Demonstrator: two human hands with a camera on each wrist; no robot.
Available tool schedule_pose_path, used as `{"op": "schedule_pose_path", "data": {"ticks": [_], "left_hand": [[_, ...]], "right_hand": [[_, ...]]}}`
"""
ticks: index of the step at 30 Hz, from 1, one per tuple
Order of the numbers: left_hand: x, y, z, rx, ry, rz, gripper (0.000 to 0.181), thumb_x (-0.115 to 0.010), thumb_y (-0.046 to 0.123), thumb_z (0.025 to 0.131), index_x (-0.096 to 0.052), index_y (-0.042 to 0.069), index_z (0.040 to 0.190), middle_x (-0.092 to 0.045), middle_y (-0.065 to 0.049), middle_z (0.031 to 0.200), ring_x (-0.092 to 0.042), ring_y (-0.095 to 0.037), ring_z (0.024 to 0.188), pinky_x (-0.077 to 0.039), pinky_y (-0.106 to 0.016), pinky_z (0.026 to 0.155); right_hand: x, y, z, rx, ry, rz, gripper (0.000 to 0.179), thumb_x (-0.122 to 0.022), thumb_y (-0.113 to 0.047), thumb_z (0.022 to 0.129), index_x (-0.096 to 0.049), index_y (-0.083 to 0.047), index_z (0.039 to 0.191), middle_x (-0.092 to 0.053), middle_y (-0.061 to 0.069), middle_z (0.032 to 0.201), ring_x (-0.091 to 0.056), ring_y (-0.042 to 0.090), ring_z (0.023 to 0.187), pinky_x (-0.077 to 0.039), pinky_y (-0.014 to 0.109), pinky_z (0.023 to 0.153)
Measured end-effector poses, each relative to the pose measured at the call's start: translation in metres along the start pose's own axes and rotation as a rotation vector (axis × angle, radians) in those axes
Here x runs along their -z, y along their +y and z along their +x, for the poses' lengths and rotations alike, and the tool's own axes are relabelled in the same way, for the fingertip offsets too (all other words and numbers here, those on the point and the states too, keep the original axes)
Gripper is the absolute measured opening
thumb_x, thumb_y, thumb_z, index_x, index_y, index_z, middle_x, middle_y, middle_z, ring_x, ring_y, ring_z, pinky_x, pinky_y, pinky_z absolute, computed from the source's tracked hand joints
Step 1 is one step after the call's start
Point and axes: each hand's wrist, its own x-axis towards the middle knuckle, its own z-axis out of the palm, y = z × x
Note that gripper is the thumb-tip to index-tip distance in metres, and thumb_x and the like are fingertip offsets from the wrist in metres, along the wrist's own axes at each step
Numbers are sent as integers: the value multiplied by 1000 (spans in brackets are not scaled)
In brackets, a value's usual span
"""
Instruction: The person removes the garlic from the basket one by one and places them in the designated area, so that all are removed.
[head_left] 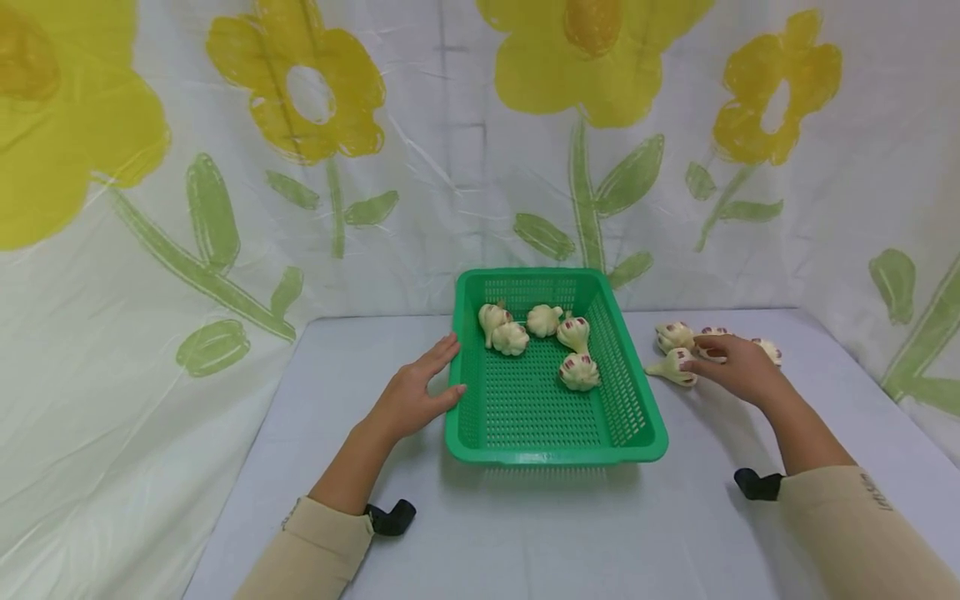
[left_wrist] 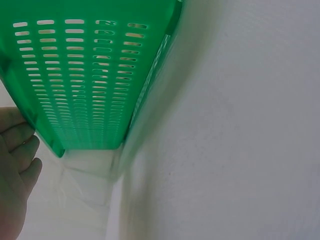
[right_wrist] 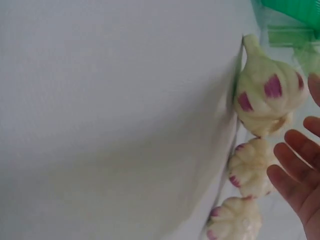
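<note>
- Sitting on the smooth pale table (head_left: pixel 540 533): a rectangular green plastic basket (head_left: pixel 555 457), slotted mesh all over.
- Five knobbly garlic bulbs (head_left: pixel 511 339) are held in it, mostly toward the far end.
- Its left rim's touched by the left hand (head_left: pixel 412 396), fingers spread, nothing gripped.
- Four more purple-blotched bulbs (head_left: pixel 677 367) are clustered right of it, right hand (head_left: pixel 738 367) held over them, fingers loosely apart; contact can't be told.

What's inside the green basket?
Inside the green basket are five garlic bulbs: two toward the left, one near the back, two toward the right. The patches of its floor directly beneath them are covered and can't be seen.
</note>
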Motion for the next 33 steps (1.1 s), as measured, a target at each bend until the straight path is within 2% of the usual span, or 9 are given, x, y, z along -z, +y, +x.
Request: {"op": "schedule_pose_path", "data": {"ticks": [5, 6, 12, 13, 25, 33], "left_hand": [[0, 1, 1, 2, -4, 1, 68, -62, 39, 94, -38, 17, 153, -30, 5, 160, -31, -18, 147, -36, -49, 114], [0, 2, 1, 3, -3, 1, 68, -62, 39, 94, -38, 17, 153, -30, 5, 160, -31, -18, 147, -36, -49, 114], [1, 2, 1, 2, -2, 2, 68, -62, 39, 94, -38, 16, 153, -30, 4, 160, -31, -19, 147, -36, -49, 114], [1, 2, 1, 2, -3, 2, 68, -62, 38, 94, -38, 16, 153, -30, 4, 160, -31, -19, 147, -36, -49, 114], [2, 4, 0, 3, 1, -6, 68, -63, 37, 93, -38, 15, 153, -31, 3, 160, -31, -19, 147, -36, -49, 114], [1, 2, -1, 2, 0, -3, 68, -63, 38, 94, -38, 16, 153, -30, 4, 160, -31, -19, 147, -35, -49, 115]], "right_hand": [[5, -4, 0, 4, -21, -23, 80, -61, -58, 91, -47, 2, 142, -44, 33, 143, -46, 50, 127, -46, 66, 94], [5, -5, 0, 2, -28, -14, 79, -61, -57, 91, -48, 2, 142, -45, 33, 143, -46, 50, 127, -42, 68, 97], [-5, -4, 2, 23, -60, -11, 74, -67, -50, 90, -49, 0, 141, -52, 30, 137, -49, 48, 124, -45, 65, 95], [-7, -3, 3, 28, -59, -19, 74, -68, -49, 89, -49, 0, 142, -53, 30, 136, -50, 47, 123, -49, 62, 91], [-18, 3, 8, 12, -10, -21, 64, -73, -27, 89, -48, 0, 142, -54, 29, 133, -51, 46, 121, -48, 62, 92], [-16, 1, 7, 1, 5, -30, 63, -72, -24, 90, -47, 1, 142, -53, 30, 133, -50, 48, 120, -49, 62, 91]]}}
